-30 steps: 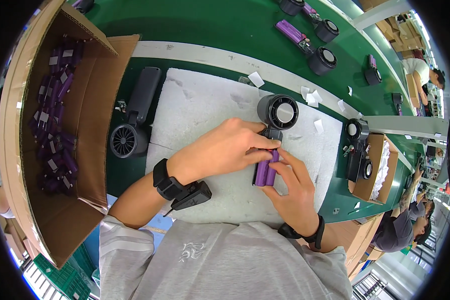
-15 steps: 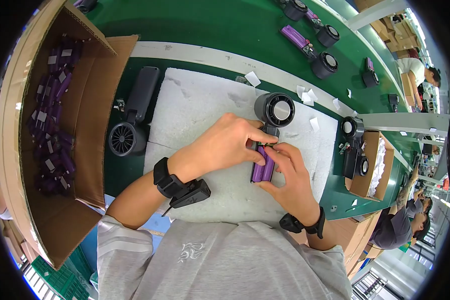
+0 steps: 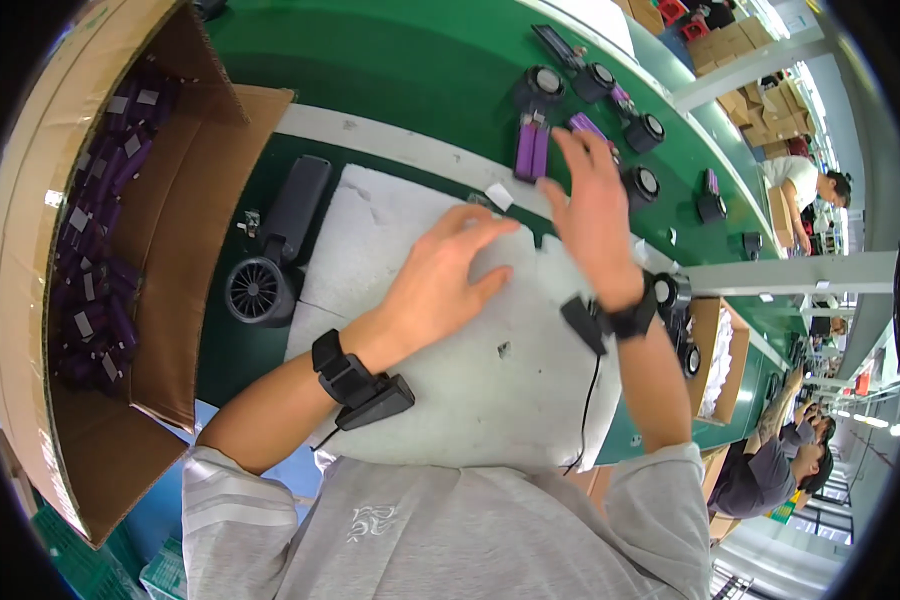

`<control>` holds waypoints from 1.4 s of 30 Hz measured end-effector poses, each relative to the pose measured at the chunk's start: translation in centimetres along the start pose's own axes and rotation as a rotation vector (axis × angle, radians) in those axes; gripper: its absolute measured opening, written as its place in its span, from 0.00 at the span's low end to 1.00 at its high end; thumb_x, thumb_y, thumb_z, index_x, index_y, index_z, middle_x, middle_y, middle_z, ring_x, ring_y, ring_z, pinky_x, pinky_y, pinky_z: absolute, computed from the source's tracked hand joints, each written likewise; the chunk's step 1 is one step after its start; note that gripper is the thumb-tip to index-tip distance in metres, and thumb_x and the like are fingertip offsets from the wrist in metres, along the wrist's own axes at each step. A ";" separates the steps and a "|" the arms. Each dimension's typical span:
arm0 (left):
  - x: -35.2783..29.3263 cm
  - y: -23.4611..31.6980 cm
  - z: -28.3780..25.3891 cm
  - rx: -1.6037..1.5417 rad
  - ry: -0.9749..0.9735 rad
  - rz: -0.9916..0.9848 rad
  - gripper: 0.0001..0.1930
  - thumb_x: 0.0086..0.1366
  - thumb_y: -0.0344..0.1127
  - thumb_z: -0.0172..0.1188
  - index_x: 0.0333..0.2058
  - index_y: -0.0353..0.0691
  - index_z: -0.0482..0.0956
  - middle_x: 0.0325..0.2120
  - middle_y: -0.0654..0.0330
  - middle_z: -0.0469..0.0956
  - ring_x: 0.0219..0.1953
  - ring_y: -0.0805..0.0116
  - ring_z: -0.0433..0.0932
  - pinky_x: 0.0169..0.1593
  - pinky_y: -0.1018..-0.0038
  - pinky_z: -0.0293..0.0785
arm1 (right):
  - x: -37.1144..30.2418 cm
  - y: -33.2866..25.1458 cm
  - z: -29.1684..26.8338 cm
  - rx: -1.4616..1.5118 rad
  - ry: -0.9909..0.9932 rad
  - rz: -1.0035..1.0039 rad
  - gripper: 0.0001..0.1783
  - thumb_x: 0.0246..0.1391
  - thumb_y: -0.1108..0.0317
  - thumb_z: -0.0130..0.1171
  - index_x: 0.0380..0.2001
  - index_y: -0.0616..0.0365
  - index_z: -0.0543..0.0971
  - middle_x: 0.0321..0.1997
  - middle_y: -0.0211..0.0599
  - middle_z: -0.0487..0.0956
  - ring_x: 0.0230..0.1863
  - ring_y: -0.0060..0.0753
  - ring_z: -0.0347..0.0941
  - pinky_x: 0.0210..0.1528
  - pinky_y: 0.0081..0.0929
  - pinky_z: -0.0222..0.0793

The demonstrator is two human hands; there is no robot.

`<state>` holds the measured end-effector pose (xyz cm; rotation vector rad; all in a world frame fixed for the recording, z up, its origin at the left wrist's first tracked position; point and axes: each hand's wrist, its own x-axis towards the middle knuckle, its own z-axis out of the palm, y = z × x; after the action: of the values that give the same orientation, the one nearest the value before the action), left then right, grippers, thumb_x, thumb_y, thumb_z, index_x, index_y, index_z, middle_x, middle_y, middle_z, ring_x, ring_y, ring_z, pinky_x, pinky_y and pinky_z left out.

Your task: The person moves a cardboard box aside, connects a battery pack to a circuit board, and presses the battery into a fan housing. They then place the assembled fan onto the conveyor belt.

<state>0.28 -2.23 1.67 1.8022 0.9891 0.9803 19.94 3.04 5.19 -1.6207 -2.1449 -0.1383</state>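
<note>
Over the white foam pad, my left hand is raised with its fingers apart and nothing in them. My right hand reaches to the far side, fingers spread and slightly blurred, holding nothing. Just left of its fingertips lies a handheld fan unit with a round black head and a pair of purple battery cells on the green work surface. Past my right hand are more fan units, among them a round black fan head. A dark fan with its casing rests left of the pad.
An open cardboard box full of purple battery cells stands at the left. A white strip crosses beyond the pad. At the right are a small box with white contents and a grey post. Other people sit farther right.
The fan unit with purple cells has gone from the pad to the far green surface, and both hands have let go. My right hand moved away from me; my left stayed above the pad.
</note>
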 end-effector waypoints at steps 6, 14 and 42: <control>-0.1 -0.1 0.4 0.044 0.034 0.047 0.17 0.54 0.28 0.65 0.45 0.42 0.78 0.49 0.51 0.73 0.42 0.54 0.78 0.44 0.67 0.76 | 13.3 11.0 3.3 -0.340 -0.158 0.260 0.32 0.49 0.53 0.63 0.56 0.56 0.71 0.56 0.52 0.71 0.55 0.57 0.70 0.56 0.43 0.68; -0.4 -0.6 0.8 0.048 0.007 0.098 0.13 0.56 0.29 0.64 0.42 0.41 0.79 0.48 0.50 0.73 0.43 0.52 0.77 0.46 0.65 0.75 | 17.0 24.1 5.0 -0.275 -0.221 0.455 0.29 0.50 0.47 0.61 0.52 0.51 0.74 0.46 0.54 0.79 0.47 0.50 0.77 0.50 0.46 0.72; -0.2 -3.5 4.9 -0.316 -0.164 0.165 0.15 0.45 0.39 0.72 0.27 0.39 0.77 0.27 0.54 0.79 0.32 0.57 0.79 0.36 0.61 0.73 | 4.9 -19.5 -6.2 0.523 -0.799 -0.642 0.12 0.48 0.73 0.61 0.37 0.64 0.77 0.41 0.45 0.77 0.45 0.44 0.75 0.48 0.32 0.70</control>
<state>3.69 -2.69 -3.24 1.6836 0.5571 1.0080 2.47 -0.66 16.30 -0.6818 -2.8674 0.9418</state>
